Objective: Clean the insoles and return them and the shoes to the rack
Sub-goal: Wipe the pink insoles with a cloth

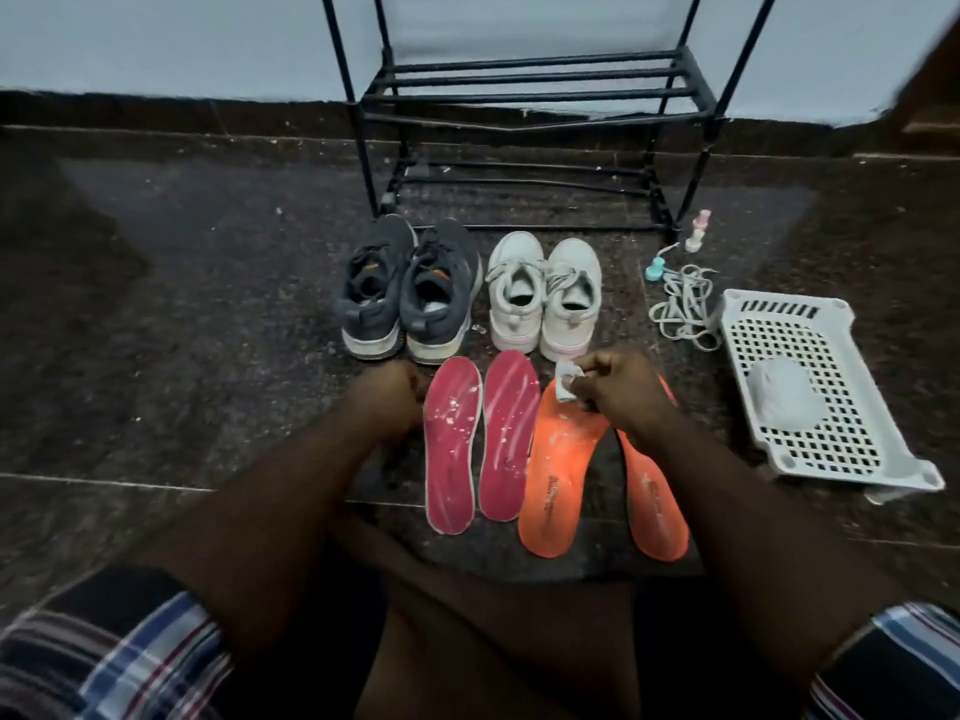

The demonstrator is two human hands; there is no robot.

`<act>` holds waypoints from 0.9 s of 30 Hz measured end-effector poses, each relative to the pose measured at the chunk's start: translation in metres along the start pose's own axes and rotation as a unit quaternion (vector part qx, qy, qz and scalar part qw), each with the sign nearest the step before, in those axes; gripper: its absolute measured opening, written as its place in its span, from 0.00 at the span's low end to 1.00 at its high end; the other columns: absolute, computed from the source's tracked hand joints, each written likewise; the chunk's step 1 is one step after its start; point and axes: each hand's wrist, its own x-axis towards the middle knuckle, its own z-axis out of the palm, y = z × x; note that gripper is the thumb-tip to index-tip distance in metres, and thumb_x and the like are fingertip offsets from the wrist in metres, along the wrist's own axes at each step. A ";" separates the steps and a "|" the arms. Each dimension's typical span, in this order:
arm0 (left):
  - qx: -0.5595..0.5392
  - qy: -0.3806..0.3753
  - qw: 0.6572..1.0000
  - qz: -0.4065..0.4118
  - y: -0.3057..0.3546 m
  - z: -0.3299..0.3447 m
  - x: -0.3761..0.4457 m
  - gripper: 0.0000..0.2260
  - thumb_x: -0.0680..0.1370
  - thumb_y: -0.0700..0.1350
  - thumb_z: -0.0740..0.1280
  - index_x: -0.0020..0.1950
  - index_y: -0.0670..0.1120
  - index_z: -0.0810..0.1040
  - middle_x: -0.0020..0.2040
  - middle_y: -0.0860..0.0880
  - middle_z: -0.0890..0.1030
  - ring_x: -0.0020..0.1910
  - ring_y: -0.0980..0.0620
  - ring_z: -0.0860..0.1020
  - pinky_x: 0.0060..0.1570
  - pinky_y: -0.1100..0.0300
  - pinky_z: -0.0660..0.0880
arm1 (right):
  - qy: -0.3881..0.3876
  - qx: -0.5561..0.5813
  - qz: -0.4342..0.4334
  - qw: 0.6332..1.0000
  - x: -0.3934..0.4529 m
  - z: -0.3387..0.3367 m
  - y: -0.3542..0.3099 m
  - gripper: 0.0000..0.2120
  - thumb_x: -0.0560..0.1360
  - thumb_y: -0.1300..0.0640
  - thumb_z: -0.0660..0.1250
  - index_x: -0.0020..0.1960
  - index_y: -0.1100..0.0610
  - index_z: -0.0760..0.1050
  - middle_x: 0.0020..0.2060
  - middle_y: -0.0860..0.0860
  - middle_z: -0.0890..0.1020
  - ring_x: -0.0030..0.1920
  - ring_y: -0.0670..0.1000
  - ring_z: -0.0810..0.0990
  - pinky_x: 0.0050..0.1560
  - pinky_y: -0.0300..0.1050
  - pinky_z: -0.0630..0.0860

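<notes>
Head view, and I'm looking down at a dark speckled floor (208, 283) with everything laid out in front of the black shoe rack (524, 90), whose bars I see bare. Far left, the left hand (389, 394) is curled into a fist, resting just beside the toe of the first pink insole (451, 444); I can't tell whether anything is inside it. Above that hand stands the pair of dark grey sneakers (410, 291), heels toward me, on the floor in front of the rack. The pink insole is dotted with white specks, and its twin, the second pink insole (508, 433), lies right alongside, streaked white. Behind them, the white sneakers (545, 293) stand side by side. Next, the first orange insole (558, 475) lies angled on the floor, with pale smears near its toe. The right hand (621, 389) is over that toe end, fingers pinched on a small crumpled wipe (566, 387). The second orange insole (652, 506) runs under that wrist. Further right: a tangle of pale laces (685, 309), two small bottles (693, 233), and a white perforated tray (810, 387) carrying a pale wad (782, 392).
</notes>
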 end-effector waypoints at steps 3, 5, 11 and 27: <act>0.010 -0.090 0.996 -0.023 -0.007 0.021 0.008 0.14 0.73 0.48 0.76 0.54 0.41 0.83 0.49 0.42 0.85 0.46 0.44 0.84 0.44 0.55 0.78 | -0.016 -0.113 -0.027 0.993 0.000 0.014 0.010 0.12 0.69 0.67 0.71 0.39 0.50 0.81 0.27 0.47 0.81 0.28 0.48 0.78 0.37 0.45 0.75; -0.024 -0.116 0.992 -0.043 -0.002 0.030 0.018 0.15 0.72 0.46 0.78 0.52 0.38 0.83 0.44 0.41 0.85 0.38 0.46 0.83 0.37 0.56 0.79 | -0.025 -0.171 -0.037 0.984 -0.001 0.019 0.013 0.13 0.67 0.65 0.71 0.37 0.46 0.80 0.28 0.46 0.82 0.30 0.47 0.80 0.39 0.45 0.76; -0.061 -0.100 0.993 -0.035 0.007 0.050 0.036 0.24 0.65 0.44 0.81 0.57 0.38 0.78 0.53 0.43 0.84 0.49 0.44 0.84 0.48 0.52 0.81 | -0.019 -0.237 -0.090 0.967 -0.001 0.028 0.017 0.04 0.71 0.58 0.73 0.44 0.50 0.83 0.38 0.48 0.85 0.40 0.48 0.82 0.41 0.43 0.73; -0.044 -0.099 0.989 -0.103 0.014 0.050 0.018 0.23 0.74 0.39 0.72 0.66 0.34 0.71 0.59 0.39 0.81 0.56 0.42 0.82 0.47 0.55 0.79 | -0.120 -0.319 -0.169 0.925 -0.013 0.071 0.023 0.07 0.74 0.61 0.63 0.49 0.54 0.78 0.44 0.50 0.83 0.45 0.52 0.79 0.41 0.44 0.70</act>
